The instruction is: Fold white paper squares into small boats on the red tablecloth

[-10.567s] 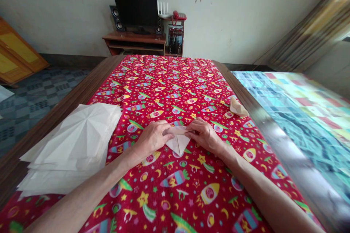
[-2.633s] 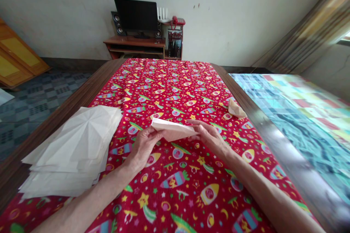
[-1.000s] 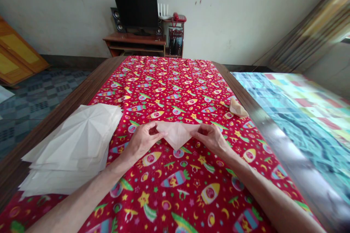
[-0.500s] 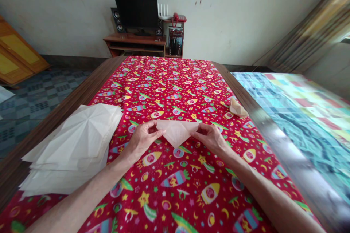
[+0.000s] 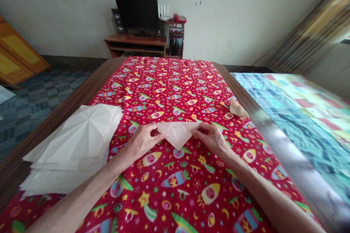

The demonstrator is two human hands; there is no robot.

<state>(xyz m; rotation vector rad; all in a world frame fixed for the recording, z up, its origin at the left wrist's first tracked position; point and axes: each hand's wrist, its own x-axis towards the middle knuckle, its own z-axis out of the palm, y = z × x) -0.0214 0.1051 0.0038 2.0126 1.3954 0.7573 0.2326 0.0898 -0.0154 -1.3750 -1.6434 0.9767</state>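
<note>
A whitish sheet of folded paper [image 5: 178,135] is stretched between my hands, its straight edge away from me and a point toward me. My left hand [image 5: 146,137] pinches its left corner between thumb and fingers. At the opposite corner, my right hand [image 5: 210,135] holds it in the same kind of pinch. Left of my left forearm lies a stack of creased paper sheets [image 5: 79,142], the top one marked with folds fanning out from one spot. A small folded cream paper piece [image 5: 237,108] sits near the right edge of the cloth.
A red patterned cloth [image 5: 169,91] covers the wooden table [image 5: 262,123], whose dark edges show on both sides. Beyond it stands a desk [image 5: 133,39] with a monitor [image 5: 136,12], speakers and a red telephone [image 5: 179,18]. To the right is a bed [image 5: 290,109].
The folded paper has shifted slightly to the right and toward me. My left hand moved a little with it; my right hand barely moved.
</note>
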